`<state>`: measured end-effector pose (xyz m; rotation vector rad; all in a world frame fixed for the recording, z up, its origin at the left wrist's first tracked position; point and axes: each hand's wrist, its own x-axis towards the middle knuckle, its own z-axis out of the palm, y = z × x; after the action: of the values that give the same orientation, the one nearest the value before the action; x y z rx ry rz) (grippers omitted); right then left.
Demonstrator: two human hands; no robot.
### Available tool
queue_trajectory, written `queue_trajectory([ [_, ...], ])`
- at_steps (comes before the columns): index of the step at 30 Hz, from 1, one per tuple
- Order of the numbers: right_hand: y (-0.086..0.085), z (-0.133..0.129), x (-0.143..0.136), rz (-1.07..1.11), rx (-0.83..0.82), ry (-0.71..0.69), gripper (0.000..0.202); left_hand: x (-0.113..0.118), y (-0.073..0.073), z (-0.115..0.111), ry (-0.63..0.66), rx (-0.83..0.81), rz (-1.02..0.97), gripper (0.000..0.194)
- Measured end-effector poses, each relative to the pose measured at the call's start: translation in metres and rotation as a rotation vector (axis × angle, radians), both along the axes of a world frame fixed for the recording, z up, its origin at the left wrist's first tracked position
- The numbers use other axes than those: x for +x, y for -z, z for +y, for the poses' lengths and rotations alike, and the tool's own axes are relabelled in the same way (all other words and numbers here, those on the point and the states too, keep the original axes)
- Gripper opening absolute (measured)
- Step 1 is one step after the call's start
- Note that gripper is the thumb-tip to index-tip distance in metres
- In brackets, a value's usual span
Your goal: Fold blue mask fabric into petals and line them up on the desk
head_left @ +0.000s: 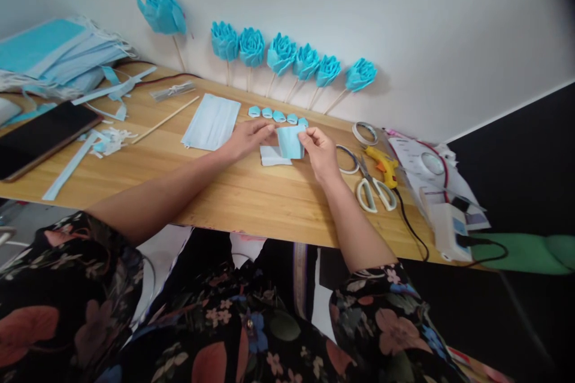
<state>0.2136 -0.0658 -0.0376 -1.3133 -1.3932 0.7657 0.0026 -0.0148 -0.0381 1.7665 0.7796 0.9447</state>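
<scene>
Between my two hands is a small light-blue piece of face mask fabric (291, 142), held up a little above the table. My left hand (250, 137) pinches its left edge with thumb and forefinger. The right edge is gripped by my right hand (320, 152), thumb in front. Below it lies a whitish fabric piece (275, 157), partly covered. Just behind stand several small folded blue petals (279, 116) in a row. To the left rests a flat pale-blue mask sheet (213, 121).
Several blue fabric flowers on sticks (251, 48) lean against the wall. At right lie scissors (369, 182), tape rolls (365, 133), a yellow glue gun (381, 164) and a power strip (449, 230). At left are stacked masks (58, 54), a phone (45, 137), scraps (112, 140) and a stick (166, 118).
</scene>
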Motion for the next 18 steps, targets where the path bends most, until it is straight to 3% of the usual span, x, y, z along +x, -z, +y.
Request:
queue_trajectory([
  [3,0.000,0.000,0.001,0.072,-0.002,0.034,0.044,-0.001,-0.006,-0.005,-0.162,-0.017,-0.022,0.048],
  [5,-0.001,-0.001,0.001,0.059,0.050,0.047,0.039,0.000,-0.011,-0.010,-0.192,-0.060,-0.033,0.047],
  [9,-0.009,-0.010,-0.006,-0.165,0.160,0.059,0.025,0.004,-0.019,-0.019,-0.013,-0.313,-0.094,0.054],
  [13,-0.017,-0.019,-0.014,-0.498,0.278,-0.084,0.017,0.008,-0.016,-0.020,0.188,-0.547,-0.220,0.050],
  [15,-0.021,-0.022,-0.015,-0.575,0.319,-0.137,0.017,0.007,-0.013,-0.018,0.167,-0.551,-0.274,0.033],
  [18,-0.026,-0.025,-0.011,-0.558,0.357,-0.041,0.023,0.004,-0.013,-0.016,0.079,-0.525,-0.324,0.025],
])
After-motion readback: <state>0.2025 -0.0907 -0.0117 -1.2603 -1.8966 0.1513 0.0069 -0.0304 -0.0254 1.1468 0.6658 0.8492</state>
